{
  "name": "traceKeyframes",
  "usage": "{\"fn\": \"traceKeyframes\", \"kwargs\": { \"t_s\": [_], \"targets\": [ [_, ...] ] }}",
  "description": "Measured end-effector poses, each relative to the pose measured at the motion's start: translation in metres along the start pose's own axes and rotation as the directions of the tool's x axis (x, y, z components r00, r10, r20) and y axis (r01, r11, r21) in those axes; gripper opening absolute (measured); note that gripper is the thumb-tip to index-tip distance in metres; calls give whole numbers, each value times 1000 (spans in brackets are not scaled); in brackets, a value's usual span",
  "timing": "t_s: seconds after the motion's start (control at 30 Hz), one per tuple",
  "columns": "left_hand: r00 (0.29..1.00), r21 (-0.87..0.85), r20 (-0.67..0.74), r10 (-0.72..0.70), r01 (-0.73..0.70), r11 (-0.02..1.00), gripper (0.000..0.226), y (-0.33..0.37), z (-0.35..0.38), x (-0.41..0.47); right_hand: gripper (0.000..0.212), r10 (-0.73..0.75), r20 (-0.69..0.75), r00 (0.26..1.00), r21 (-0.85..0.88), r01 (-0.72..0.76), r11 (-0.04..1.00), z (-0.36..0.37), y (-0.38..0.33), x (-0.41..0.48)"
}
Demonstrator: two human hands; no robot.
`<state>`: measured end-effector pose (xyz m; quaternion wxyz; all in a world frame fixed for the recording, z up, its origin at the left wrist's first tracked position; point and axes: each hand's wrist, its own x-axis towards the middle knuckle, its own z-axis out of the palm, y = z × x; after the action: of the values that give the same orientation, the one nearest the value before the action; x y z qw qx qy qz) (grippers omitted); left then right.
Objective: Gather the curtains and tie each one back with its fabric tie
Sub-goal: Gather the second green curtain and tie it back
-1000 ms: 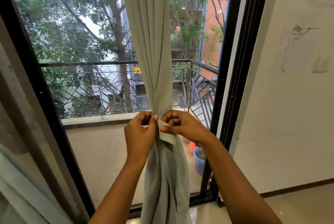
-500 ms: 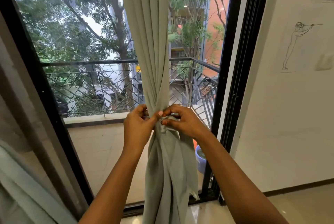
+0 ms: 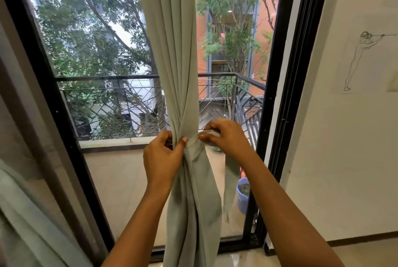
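A pale grey-green curtain [image 3: 172, 51] hangs gathered into a narrow bundle before the glass door. My left hand [image 3: 162, 157] grips the bundle at its waist, thumb pressed on the front folds. My right hand [image 3: 226, 137] pinches one end of the matching fabric tie [image 3: 195, 140], which stretches rightwards from the bundle. A loose strip of the same cloth [image 3: 230, 191] hangs down below my right wrist. How the tie runs behind the bundle is hidden.
A black door frame [image 3: 277, 105] stands just right of the curtain, with a white wall [image 3: 344, 137] beyond it. A second curtain [image 3: 25, 223] hangs at the lower left. Outside are a balcony railing [image 3: 112, 103] and a blue bucket [image 3: 243, 193].
My right hand has drawn the tie end out to the right, away from the bundle. A loose strip now hangs beneath that wrist. My left hand keeps its grip on the curtain.
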<state>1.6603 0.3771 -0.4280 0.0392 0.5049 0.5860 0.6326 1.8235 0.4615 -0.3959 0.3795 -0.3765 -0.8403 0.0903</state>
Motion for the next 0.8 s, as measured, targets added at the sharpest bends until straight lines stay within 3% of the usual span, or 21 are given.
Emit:
{"fn": "traceKeyframes", "kwargs": {
  "t_s": [0.07,0.2,0.3,0.4,0.47,0.53,0.63,0.7,0.8],
  "targets": [
    [1000,-22,24,4,-3,1000,18,2,0,-5,28,42,-59,997,36,-39,999,15,3,1],
    [995,8,99,13,-13,1000,43,5,-8,1,17,96,-116,989,77,-87,993,29,4,6],
    [987,47,161,-1,-7,999,42,4,-14,11,18,121,-174,977,73,-110,991,34,-2,12],
    [977,112,214,-13,-12,994,31,1,-21,18,27,217,-235,947,189,-175,966,34,-9,8],
    [961,152,276,-25,-18,988,24,4,-25,24,28,257,-137,957,239,-220,946,35,-10,6],
    [938,168,344,-46,-13,986,15,10,-29,30,23,256,99,962,403,-274,874,36,-12,4],
    [890,177,445,-100,22,984,12,17,-35,39,25,186,411,893,662,-433,612,34,-11,-3],
    [864,203,489,-120,22,979,17,16,-39,45,25,111,488,866,733,-475,486,33,-5,-6],
    [861,270,499,-93,-53,962,19,17,-43,50,28,77,491,868,797,-483,364,34,1,-9]
  ]
}}
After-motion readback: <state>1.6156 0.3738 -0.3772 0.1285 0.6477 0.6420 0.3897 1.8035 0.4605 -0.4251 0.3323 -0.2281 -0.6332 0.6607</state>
